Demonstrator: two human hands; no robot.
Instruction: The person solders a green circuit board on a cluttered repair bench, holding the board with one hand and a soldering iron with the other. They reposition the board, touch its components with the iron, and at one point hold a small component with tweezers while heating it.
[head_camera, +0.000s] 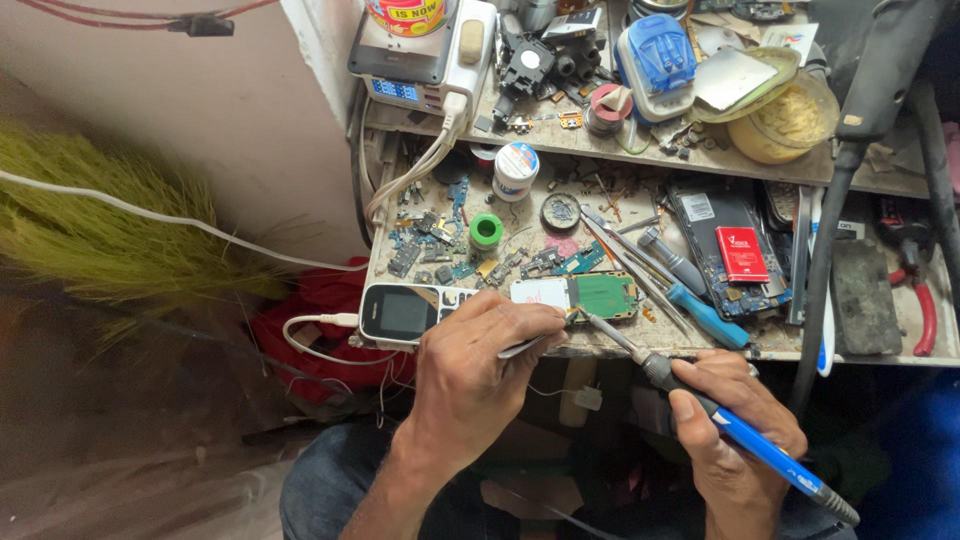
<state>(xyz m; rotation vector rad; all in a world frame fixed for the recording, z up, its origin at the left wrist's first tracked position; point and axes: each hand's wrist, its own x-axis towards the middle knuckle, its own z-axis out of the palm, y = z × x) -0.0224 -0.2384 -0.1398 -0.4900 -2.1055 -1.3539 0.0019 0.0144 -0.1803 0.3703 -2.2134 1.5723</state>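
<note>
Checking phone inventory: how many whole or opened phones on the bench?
2: a keypad phone at the front edge by the left hand, and an opened phone further right. Clutter may hide more.

both forearms are bare to the lower edge of the view, with no sleeve showing on either. the left hand (470, 375) carries no ring, watch or band on its wrist or on the fingers that show. the right hand (735, 430) is bare as well, wrist uncovered, with short, plain nails on the thumb and fingers. below the arms the legs are in dark blue denim trousers (325, 485), the cloth creased over the near knee.
</note>
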